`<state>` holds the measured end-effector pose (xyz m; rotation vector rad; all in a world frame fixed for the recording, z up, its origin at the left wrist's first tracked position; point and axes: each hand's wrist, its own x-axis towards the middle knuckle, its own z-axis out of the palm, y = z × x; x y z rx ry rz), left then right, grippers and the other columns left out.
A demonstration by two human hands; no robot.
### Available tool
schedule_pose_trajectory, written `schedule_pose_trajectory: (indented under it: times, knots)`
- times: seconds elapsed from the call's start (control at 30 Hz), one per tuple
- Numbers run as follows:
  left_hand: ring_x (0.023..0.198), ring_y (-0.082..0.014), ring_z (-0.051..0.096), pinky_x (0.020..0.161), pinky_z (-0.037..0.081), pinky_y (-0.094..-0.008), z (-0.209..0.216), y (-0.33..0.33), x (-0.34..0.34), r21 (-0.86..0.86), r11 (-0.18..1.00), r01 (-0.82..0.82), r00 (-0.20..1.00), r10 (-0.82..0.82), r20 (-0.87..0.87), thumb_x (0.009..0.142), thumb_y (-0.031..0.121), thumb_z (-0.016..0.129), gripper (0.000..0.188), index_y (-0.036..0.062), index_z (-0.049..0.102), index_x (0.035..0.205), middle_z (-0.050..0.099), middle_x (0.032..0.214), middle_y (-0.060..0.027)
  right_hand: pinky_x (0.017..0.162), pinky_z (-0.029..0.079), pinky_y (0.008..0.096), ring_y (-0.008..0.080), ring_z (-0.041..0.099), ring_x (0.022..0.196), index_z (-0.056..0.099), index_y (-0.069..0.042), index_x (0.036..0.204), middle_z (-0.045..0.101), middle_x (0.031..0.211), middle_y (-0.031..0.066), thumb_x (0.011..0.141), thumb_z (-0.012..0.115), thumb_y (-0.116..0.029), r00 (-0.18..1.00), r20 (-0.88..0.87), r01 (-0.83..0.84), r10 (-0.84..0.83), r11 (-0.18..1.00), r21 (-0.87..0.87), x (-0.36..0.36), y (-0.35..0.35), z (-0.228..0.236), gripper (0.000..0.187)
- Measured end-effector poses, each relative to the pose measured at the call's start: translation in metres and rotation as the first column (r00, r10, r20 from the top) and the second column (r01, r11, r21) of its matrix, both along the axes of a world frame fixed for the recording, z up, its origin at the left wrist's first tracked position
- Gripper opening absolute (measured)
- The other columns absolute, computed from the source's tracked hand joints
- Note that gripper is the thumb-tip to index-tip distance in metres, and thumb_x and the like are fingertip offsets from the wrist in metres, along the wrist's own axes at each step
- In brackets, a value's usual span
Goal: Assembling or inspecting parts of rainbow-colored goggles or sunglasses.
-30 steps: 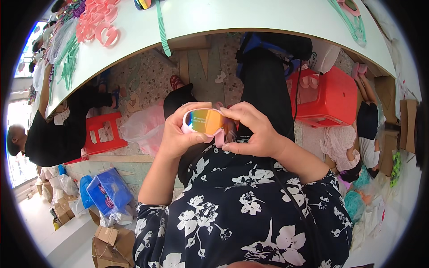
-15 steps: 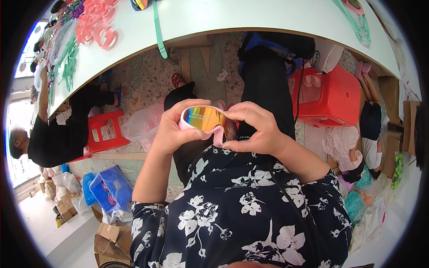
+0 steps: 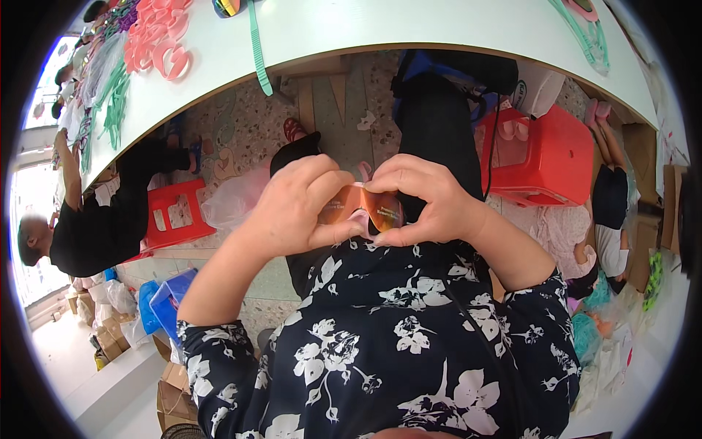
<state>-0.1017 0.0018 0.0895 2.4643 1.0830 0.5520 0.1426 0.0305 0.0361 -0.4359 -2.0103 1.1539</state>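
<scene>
Over my lap I hold a pair of swim goggles [image 3: 385,211] with mirrored orange lenses and a pale pink frame. My left hand [image 3: 296,205] is closed on the left side of the goggles, its fingers covering part of that lens. The thumb lies along the lower edge by the nose piece. My right hand [image 3: 433,201] pinches the right side near the middle, fingers above and thumb below. The goggles look bent inward at the nose bridge between both hands.
Ahead is a white table [image 3: 351,25] with coral-pink straps [image 3: 157,36], a teal strap [image 3: 259,58] hanging over its edge, and more goggles. Red stools [image 3: 541,161] stand on both sides. A person [image 3: 95,219] sits at left. Cardboard boxes [image 3: 175,395] lie at lower left.
My left hand has moved right, towards the nose bridge, and now covers much of the left lens. The right lens has turned into view and the goggles sit more folded.
</scene>
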Motion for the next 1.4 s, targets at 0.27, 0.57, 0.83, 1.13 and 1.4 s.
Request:
schedule_pose_trajectory:
  times: [0.27,0.57,0.83,1.13,1.4]
  knots:
    - [0.078,-0.0315,0.061,0.069,0.051,-0.0397,-0.032,-0.02,-0.003,0.02,0.995,-0.095,0.987,0.091,0.132,0.08,0.037,0.069,0.045,0.0022,0.063,0.108,0.06,0.092,-0.0144,0.093,0.047,0.0308,0.0148,0.06,0.104,0.065,-0.005,0.114,0.062,0.107,0.0031,0.083,0.079,-0.028,0.977,-0.118,-0.214,0.178,0.812,-0.544,0.005,0.009,-0.023,0.041]
    - [0.074,-0.0308,0.06,0.065,0.05,-0.0385,-0.031,-0.026,-0.01,-0.013,0.994,-0.113,0.985,0.114,0.132,0.083,0.039,0.065,0.046,0.0009,0.062,0.109,0.059,0.089,-0.0149,0.094,0.049,0.03,0.0143,0.061,0.105,0.058,-0.001,0.12,0.063,0.111,0.0069,0.097,0.064,-0.035,0.863,-0.494,-0.502,0.108,0.305,-0.809,-0.015,-0.004,-0.042,0.042]
    - [0.075,-0.0303,0.06,0.066,0.049,-0.0377,-0.039,-0.031,-0.016,-0.04,0.978,-0.207,0.954,0.211,0.215,0.083,0.037,0.065,0.046,-0.0005,0.063,0.109,0.058,0.088,-0.0146,0.097,0.049,0.0325,0.0176,0.062,0.112,0.056,0.001,0.125,0.062,0.12,0.0103,0.097,0.064,-0.034,0.847,-0.529,-0.492,-0.052,0.302,-0.817,0.001,-0.025,-0.041,0.046]
    - [0.075,-0.0298,0.059,0.066,0.048,-0.0369,-0.037,-0.034,-0.018,-0.023,0.974,-0.225,0.958,0.226,0.178,0.083,0.034,0.064,0.044,-0.0007,0.063,0.11,0.058,0.088,-0.0143,0.101,0.048,0.0383,0.0209,0.061,0.114,0.055,0.001,0.125,0.062,0.123,0.0125,0.099,0.06,-0.026,0.863,-0.503,-0.479,-0.054,0.231,-0.847,-0.002,-0.023,-0.04,0.038]
    - [0.074,-0.0293,0.059,0.065,0.049,-0.0372,-0.043,-0.032,-0.014,-0.037,0.972,-0.233,0.95,0.236,0.203,0.082,0.033,0.069,0.044,0.0006,0.061,0.11,0.058,0.089,-0.0139,0.1,0.05,0.0384,0.0208,0.062,0.112,0.055,0.002,0.126,0.061,0.124,0.0124,0.1,0.058,-0.022,0.814,-0.536,-0.513,-0.224,0.155,-0.844,0.001,-0.037,-0.037,0.035]
